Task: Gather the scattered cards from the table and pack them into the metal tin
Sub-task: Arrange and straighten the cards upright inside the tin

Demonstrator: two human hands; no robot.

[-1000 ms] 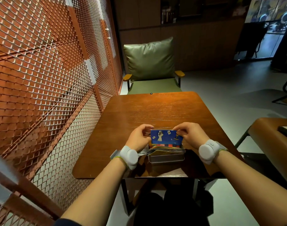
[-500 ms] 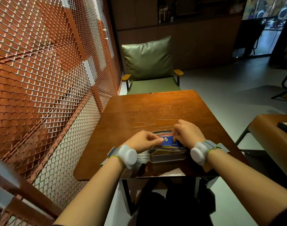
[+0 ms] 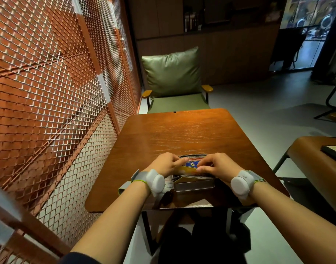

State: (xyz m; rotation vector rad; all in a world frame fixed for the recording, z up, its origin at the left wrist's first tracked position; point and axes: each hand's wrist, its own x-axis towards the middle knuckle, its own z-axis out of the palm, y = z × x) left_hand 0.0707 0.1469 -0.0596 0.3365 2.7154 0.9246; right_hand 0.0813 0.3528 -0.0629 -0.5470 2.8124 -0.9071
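Note:
A small metal tin (image 3: 194, 185) sits near the front edge of the wooden table (image 3: 182, 134). A stack of cards (image 3: 192, 165) with a blue top card lies in it, rising above the rim. My left hand (image 3: 166, 163) rests on the left side of the stack, its fingers bent over the cards. My right hand (image 3: 217, 165) covers the right side, fingertips pressing on the top card. Both hands hide most of the stack. Each wrist bears a grey band.
A copper mesh screen (image 3: 58, 92) runs along the left of the table. A green cushioned armchair (image 3: 174, 82) stands behind the far edge. Another brown table (image 3: 319, 159) with a dark flat object stands to the right.
The blue card stood upright between both hands one second ago. It now lies flat on the stack in the tin, and both hands have lowered onto it.

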